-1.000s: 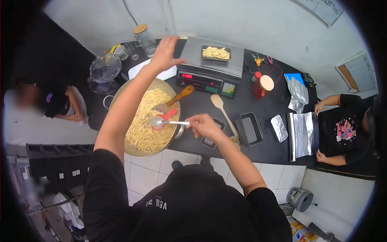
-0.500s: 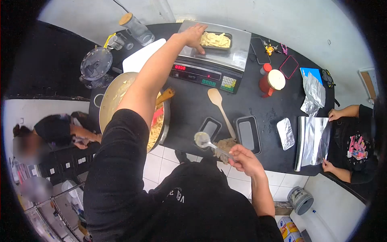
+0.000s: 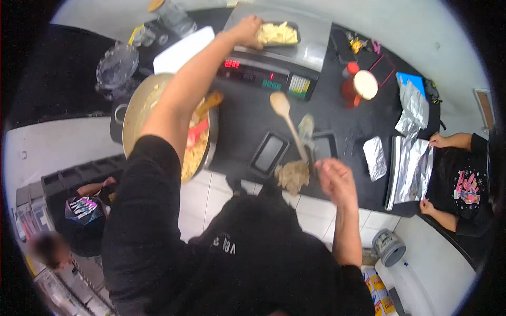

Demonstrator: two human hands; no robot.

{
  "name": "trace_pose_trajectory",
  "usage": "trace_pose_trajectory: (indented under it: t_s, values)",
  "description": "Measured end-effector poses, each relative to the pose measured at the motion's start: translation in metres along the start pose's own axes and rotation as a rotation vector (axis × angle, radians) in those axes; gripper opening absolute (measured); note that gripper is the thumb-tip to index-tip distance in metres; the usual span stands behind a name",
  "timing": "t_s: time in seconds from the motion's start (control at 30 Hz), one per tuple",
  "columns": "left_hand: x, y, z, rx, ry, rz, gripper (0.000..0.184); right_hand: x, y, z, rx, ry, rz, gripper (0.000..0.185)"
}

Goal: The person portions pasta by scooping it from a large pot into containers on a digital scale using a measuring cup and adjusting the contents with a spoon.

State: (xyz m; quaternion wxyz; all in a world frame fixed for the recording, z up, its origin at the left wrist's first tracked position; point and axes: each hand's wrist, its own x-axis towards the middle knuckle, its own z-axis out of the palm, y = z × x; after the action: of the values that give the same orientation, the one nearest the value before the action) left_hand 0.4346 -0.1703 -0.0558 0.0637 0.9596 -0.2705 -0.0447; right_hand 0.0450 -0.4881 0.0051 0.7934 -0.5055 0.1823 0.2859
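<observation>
My left hand point(image 3: 246, 32) is at the left end of a small black loaf tray point(image 3: 298, 38) filled with pale cut pasta, its fingers and thumb closed around that end. The tray sits on the steel plate of a digital scale point(image 3: 316, 50) with lit red digits. My right hand point(image 3: 337, 181) is closed on a spoon point(image 3: 305, 126), blurred by motion, over another black tray point(image 3: 331, 145). Left of it lie a crumpled brown cloth point(image 3: 293, 178), a wooden spoon point(image 3: 280, 104) and a further black tray point(image 3: 270, 152). Under my left arm stands a large pot point(image 3: 138, 118) of pasta.
A red jug point(image 3: 352, 92) with a pale lid stands right of the scale. Beyond a foil-covered tray point(image 3: 375, 158), a co-worker's hands hold a foil sheet point(image 3: 414, 171). A glass jar point(image 3: 176, 18) and a white board point(image 3: 184, 50) are back left. Another person is lower left.
My right hand has swung the spoon up and away from the cloth, towards the right-hand tray. My left hand has closed on the pasta tray's end. The view has shifted; the left-hand person has moved lower.
</observation>
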Motion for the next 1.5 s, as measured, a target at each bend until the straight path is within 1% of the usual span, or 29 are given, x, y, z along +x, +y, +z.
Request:
trace_pose_trajectory:
  t_s: [0.03, 0.1, 0.13, 0.17, 0.23, 0.3, 0.37, 0.43, 0.53, 0.57, 0.63, 0.67, 0.7, 0.77, 0.8, 0.83, 0.87, 0.9, 0.93, 1.0, 1.03, 1.1, 1.23, 1.3, 1.33, 1.47, 1.5]
  values:
    - [-0.012, -0.003, 0.002, 0.018, 0.065, 0.034, 0.090, -0.001, 0.003, 0.002, 0.031, 0.003, -0.062, 0.016]
    - [-0.046, 0.016, -0.036, -0.069, 0.061, -0.017, 0.074, -0.002, 0.008, 0.007, 0.114, -0.013, -0.161, 0.017]
    - [-0.064, 0.019, -0.048, -0.046, 0.164, 0.046, 0.072, -0.002, 0.011, 0.005, 0.134, -0.065, -0.189, 0.018]
    - [-0.085, 0.031, -0.070, -0.044, 0.163, 0.041, 0.072, -0.004, 0.014, 0.008, 0.134, -0.070, -0.187, 0.018]
    - [-0.139, 0.063, -0.115, -0.068, 0.179, -0.006, 0.085, -0.008, 0.019, 0.015, 0.130, -0.045, -0.263, 0.018]
    - [-0.196, 0.075, -0.125, -0.129, 0.249, 0.045, 0.087, -0.011, 0.025, 0.017, 0.150, -0.083, -0.279, 0.019]
    - [-0.262, 0.117, -0.149, -0.176, 0.190, -0.044, 0.085, -0.018, 0.027, 0.027, 0.175, -0.090, -0.366, 0.018]
    - [-0.325, 0.142, -0.137, -0.266, 0.227, -0.035, 0.083, -0.026, 0.029, 0.039, 0.162, -0.087, -0.414, 0.018]
    - [-0.408, 0.183, -0.107, -0.458, 0.088, -0.144, 0.083, -0.039, 0.038, 0.050, 0.015, -0.051, -0.482, 0.017]
    - [-0.431, 0.192, -0.091, -0.519, 0.041, -0.180, 0.084, -0.044, 0.044, 0.055, -0.005, -0.054, -0.481, 0.017]
    - [-0.468, 0.201, -0.054, -0.572, -0.021, -0.259, 0.084, -0.049, 0.057, 0.064, -0.109, -0.053, -0.402, 0.020]
    - [-0.484, 0.203, -0.029, -0.562, -0.028, -0.294, 0.085, -0.050, 0.066, 0.069, -0.180, -0.056, -0.397, 0.024]
    - [-0.497, 0.202, -0.006, -0.568, -0.015, -0.303, 0.085, -0.051, 0.074, 0.077, -0.193, -0.066, -0.396, 0.024]
    - [-0.516, 0.199, 0.038, -0.547, -0.021, -0.408, 0.088, -0.051, 0.091, 0.090, -0.540, 0.058, -0.313, 0.024]
    - [-0.522, 0.197, 0.058, -0.551, -0.011, -0.412, 0.088, -0.047, 0.101, 0.092, -0.656, 0.036, -0.310, 0.023]
    - [-0.526, 0.194, 0.077, -0.535, 0.021, -0.456, 0.089, -0.042, 0.115, 0.092, -0.665, 0.034, -0.315, 0.023]
    - [-0.527, 0.190, 0.093, -0.518, 0.054, -0.500, 0.090, -0.035, 0.132, 0.092, -0.800, -0.003, -0.377, 0.022]
    - [-0.526, 0.187, 0.106, -0.521, 0.061, -0.500, 0.090, -0.029, 0.145, 0.093, -0.933, -0.039, -0.438, 0.022]
    - [-0.522, 0.184, 0.116, -0.522, 0.120, -0.522, 0.090, -0.025, 0.153, 0.098, -0.938, -0.039, -0.441, 0.022]
    - [-0.510, 0.178, 0.131, -0.525, 0.200, -0.554, 0.091, -0.017, 0.167, 0.105, -1.290, -0.027, -0.625, 0.026]
    - [-0.502, 0.174, 0.135, -0.528, 0.204, -0.549, 0.091, -0.012, 0.172, 0.107, -1.294, -0.021, -0.627, 0.026]
    - [-0.489, 0.169, 0.143, -0.472, 0.254, -0.556, 0.096, -0.004, 0.180, 0.108, -1.464, 0.062, -0.750, 0.031]
    - [-0.478, 0.166, 0.156, -0.477, 0.253, -0.547, 0.101, 0.017, 0.180, 0.110, -1.513, 0.115, -0.764, 0.034]
    - [-0.473, 0.167, 0.160, -0.475, 0.271, -0.549, 0.104, 0.023, 0.178, 0.112, -1.611, 0.134, -0.749, 0.036]
    - [-0.472, 0.168, 0.161, -0.474, 0.292, -0.553, 0.107, 0.028, 0.178, 0.113, -1.610, 0.133, -0.746, 0.036]
    - [-0.472, 0.169, 0.159, -0.563, 0.317, -0.581, 0.109, 0.047, 0.178, 0.110, -1.617, 0.167, -0.755, 0.038]
    - [-0.474, 0.168, 0.160, -0.586, 0.368, -0.550, 0.111, 0.050, 0.177, 0.110, -1.598, 0.182, -0.749, 0.038]
